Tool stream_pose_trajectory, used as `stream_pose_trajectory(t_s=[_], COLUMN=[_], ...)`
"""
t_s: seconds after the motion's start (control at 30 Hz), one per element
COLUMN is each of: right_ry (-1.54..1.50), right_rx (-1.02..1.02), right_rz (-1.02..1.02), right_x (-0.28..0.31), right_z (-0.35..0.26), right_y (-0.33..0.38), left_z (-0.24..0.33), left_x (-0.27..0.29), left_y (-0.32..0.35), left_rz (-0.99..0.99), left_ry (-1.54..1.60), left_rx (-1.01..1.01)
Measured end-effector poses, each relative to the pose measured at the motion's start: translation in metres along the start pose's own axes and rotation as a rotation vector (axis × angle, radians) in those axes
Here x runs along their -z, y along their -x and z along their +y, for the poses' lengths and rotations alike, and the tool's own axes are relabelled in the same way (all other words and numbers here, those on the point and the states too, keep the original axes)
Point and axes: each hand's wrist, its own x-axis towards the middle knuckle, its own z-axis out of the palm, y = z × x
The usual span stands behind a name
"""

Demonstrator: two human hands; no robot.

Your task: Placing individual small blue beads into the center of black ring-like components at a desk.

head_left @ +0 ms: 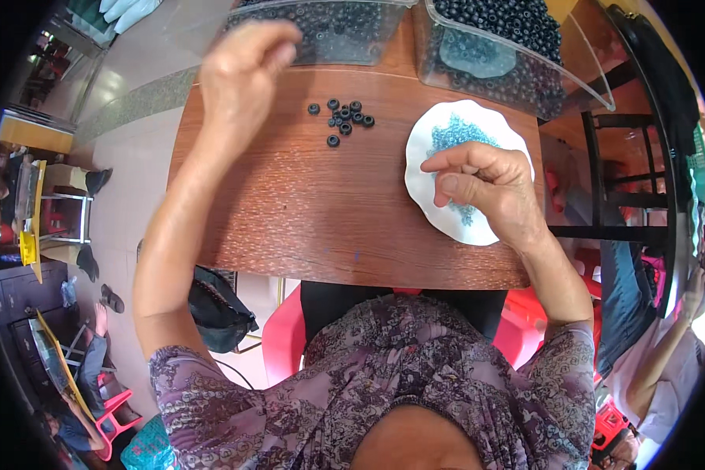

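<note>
My left hand (247,66) is raised at the table's far left, beside a clear plastic bin (368,52) of black beads (321,30). Its fingers are curled in and slightly blurred; whatever they hold, if anything, is hidden. Over a white scalloped plate (429,205) hovers my right hand (489,188), index finger and thumb apart with nothing visible between them. Small light-blue beads (456,133) lie heaped on that plate, partly hidden under the hand. Between my hands, several loose black ring-shaped beads (345,114) are grouped on the brown wooden table (313,211).
A second clear bin (486,82) full of black beads stands at the far right, behind the plate. Dark metal frames (630,180) rise past the table's right edge. A black bag (218,309) is below the left front edge. Other people sit at both sides.
</note>
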Motion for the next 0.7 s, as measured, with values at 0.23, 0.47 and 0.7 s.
stream_pose_trajectory(t_s=[0.23, 0.47, 0.7], right_ry=[0.034, 0.048, 0.063], right_rx=[0.042, 0.015, 0.067], right_rz=[-0.075, -0.089, 0.013], right_x=[-0.014, -0.019, -0.024], right_z=[0.001, 0.001, 0.010], right_y=[-0.010, -0.009, -0.022], left_z=[-0.001, -0.009, 0.040], left_x=[-0.019, -0.024, -0.006], left_y=[0.053, 0.059, 0.062], left_rz=[-0.392, -0.388, -0.409], left_ry=[0.026, -0.032, 0.844], left_rx=[0.202, 0.113, 0.864])
